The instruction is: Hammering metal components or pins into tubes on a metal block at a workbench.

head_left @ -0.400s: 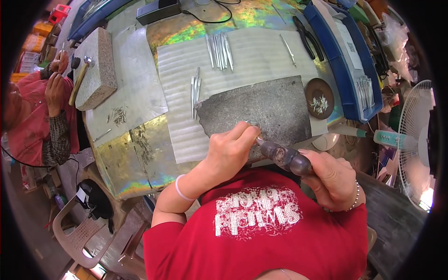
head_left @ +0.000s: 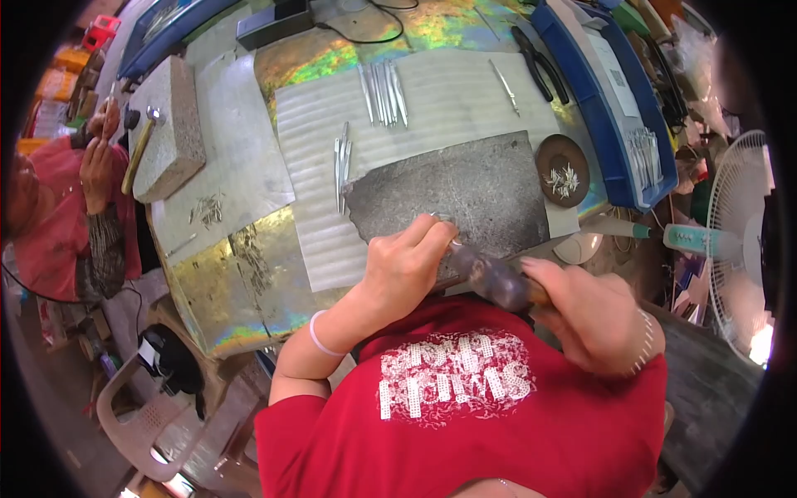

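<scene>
My left hand (head_left: 405, 264) rests over the near edge of a dark grey slab (head_left: 452, 178), fingers pinched together on a small metal piece. A shiny bit of it shows at the fingertips; the rest is hidden. My right hand (head_left: 585, 317) is wrapped round the handle of a dark mallet (head_left: 496, 280). Slightly blurred, the mallet's rounded head lies just right of my left fingers, above the slab's near edge. I cannot tell whether it touches the metal piece.
Slim metal rods (head_left: 383, 95) lie on white foam sheeting (head_left: 320, 241). To the right are a brown dish (head_left: 548, 153) of small metal bits, black pliers (head_left: 540, 65), a blue tray (head_left: 610, 153) and a fan (head_left: 739, 249). At left, a co-worker (head_left: 70, 207) sits beside a stone block (head_left: 178, 124) and hammer (head_left: 139, 153).
My right hand and the mallet have swung, the mallet head coming left toward my left fingers and the wrist moving right. My left hand keeps its pinch. The whole view has shifted slightly.
</scene>
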The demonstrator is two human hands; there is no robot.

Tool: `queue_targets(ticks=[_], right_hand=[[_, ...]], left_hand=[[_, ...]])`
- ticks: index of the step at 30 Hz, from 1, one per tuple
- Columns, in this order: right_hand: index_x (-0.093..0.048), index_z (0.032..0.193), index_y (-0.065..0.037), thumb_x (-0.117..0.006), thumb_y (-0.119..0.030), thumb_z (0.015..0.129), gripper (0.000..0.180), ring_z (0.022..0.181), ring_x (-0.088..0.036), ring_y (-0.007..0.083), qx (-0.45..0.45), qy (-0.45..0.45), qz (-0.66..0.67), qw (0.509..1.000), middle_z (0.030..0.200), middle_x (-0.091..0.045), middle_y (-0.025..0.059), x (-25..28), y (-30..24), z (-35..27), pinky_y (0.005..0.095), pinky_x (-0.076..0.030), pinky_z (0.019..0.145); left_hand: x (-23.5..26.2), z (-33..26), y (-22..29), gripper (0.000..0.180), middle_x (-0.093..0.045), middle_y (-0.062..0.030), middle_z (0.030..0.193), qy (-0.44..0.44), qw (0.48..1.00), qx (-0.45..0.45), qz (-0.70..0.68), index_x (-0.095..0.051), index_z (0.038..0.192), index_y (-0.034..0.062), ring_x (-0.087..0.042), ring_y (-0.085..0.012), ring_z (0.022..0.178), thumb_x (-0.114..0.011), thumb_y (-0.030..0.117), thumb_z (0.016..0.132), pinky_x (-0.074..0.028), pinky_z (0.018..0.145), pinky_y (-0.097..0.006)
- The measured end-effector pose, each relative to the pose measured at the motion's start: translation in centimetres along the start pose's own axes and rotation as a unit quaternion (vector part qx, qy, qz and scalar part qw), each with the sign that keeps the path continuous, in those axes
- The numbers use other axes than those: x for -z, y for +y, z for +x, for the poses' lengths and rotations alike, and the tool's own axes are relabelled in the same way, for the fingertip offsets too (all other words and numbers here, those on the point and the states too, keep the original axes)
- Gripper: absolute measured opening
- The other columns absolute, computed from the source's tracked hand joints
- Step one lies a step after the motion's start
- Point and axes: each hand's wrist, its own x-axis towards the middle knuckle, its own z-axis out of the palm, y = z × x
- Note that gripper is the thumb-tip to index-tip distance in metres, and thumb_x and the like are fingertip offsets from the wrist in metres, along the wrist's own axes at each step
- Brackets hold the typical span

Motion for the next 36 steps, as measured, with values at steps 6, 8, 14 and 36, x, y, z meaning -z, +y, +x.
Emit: queue_targets(ticks=[6,8,14,36], right_hand=[[-0.055,0.113,0.002,-0.066,-0.002,0.074,0.041,0.068,-0.064,0.0275,-0.054,0.205,0.149,0.966,0.086,-0.063,0.0134,-0.5,-0.2,-1.5,0.0296,-0.051,0.061],[-0.056,0.113,0.002,-0.063,0.001,0.076,0.038,0.07,-0.063,0.0288,-0.098,0.175,0.077,0.977,0.086,-0.062,0.0151,-0.9,0.4,-0.6,0.0296,-0.049,0.062],[-0.052,0.119,-0.004,-0.062,0.001,0.077,0.044,0.067,-0.056,0.0308,-0.145,0.178,0.023,0.973,0.08,-0.055,0.014,-7.8,6.8,0.3,0.036,-0.046,0.058],[-0.057,0.1,0.001,-0.058,-0.018,0.081,0.026,0.076,-0.062,0.0317,-0.187,0.246,0.027,0.951,0.084,-0.063,0.0164,-5.4,20.0,8.3,0.0379,-0.048,0.065]], left_hand=[[1.2,0.3,0.6,0.015,-0.056,-0.0069,0.075,-0.024,1.0,0.013,0.014,-0.056,0.088,0.004,-0.059,-0.0203,0.053,-0.061,-0.002,0.074,-0.046,0.044,-0.03],[1.8,0.3,1.3,0.007,-0.062,-0.0077,0.082,-0.011,0.928,0.178,-0.327,-0.056,0.089,0.0005,-0.062,-0.0144,0.058,-0.06,0.003,0.083,-0.048,0.048,-0.026],[4.7,1.0,2.4,0.016,-0.062,-0.0115,0.088,0.05,0.681,0.333,-0.65,-0.055,0.094,-0.0007,-0.063,-0.014,0.064,-0.051,0.015,0.093,-0.052,0.054,-0.022],[1.7,1.1,3.8,0.03,-0.06,-0.0112,0.083,0.013,0.77,0.339,-0.541,-0.042,0.114,0.0007,-0.058,-0.0122,0.061,-0.056,0.001,0.087,-0.048,0.055,-0.021]])
